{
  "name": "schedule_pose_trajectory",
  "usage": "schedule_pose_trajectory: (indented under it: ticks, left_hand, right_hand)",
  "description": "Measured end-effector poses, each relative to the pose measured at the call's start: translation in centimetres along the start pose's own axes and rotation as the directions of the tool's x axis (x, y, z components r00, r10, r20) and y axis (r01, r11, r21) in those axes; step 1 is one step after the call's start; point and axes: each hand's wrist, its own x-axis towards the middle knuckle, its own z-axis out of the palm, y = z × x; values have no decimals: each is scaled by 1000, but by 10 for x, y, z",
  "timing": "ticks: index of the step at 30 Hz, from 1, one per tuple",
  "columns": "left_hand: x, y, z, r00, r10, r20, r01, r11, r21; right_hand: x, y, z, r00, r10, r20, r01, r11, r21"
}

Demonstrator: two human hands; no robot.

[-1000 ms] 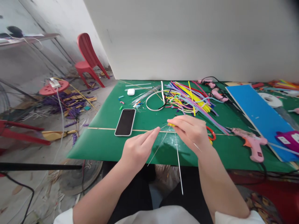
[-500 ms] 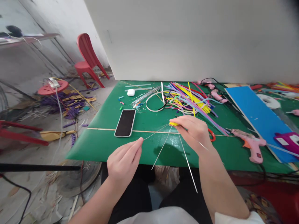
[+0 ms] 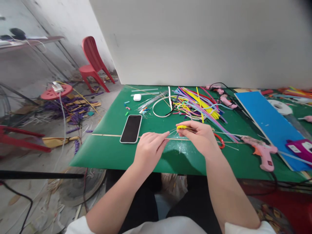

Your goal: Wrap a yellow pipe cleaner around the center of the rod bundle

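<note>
My right hand is closed above the green table, pinching a small yellow fuzzy piece between thumb and fingers. Thin wires run out of that piece; some pass under my right palm and poke out to the right, where a wire end shows. To the left, my left hand has its fingertips pressed together on thin wires that lead to the yellow piece. How many wires it grips is hidden by the fingers. Red scissor-like handles lie partly hidden behind my right hand.
A phone lies left of my hands. Behind them are a pile of coloured pipe cleaners, a white band loop and loose wires. At right are a pink glue gun and a blue board.
My left hand has moved right and up, closer to the yellow piece. The wires that hung down toward my lap now point sideways. My right hand has turned slightly, still holding the piece.
</note>
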Motion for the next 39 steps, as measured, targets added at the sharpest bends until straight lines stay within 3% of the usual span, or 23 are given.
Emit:
schedule_pose_trajectory:
  ticks: [6, 13, 21, 31, 39]
  left_hand:
    - [6, 6, 8, 995, 35, -98, -38, 999, -29]
    - [5, 3, 6, 982, 143, -119, -151, 987, -62]
    - [-13, -2, 8, 977, 154, -150, -165, 984, -61]
    - [-31, -7, -5, 974, 192, -118, -191, 981, 23]
    - [-54, -15, -12, 983, 108, -151, -109, 994, 3]
  right_hand:
    - [-3, -2, 1, 991, -133, -2, 131, 981, -143]
    - [-3, 0, -1, 974, -227, 18, 224, 939, -260]
    - [-1, 5, 0, 975, -209, 71, 220, 942, -254]
    - [-2, 2, -1, 984, -168, 59, 176, 968, -178]
    - [-2, 2, -3, 995, -95, 27, 96, 994, -50]
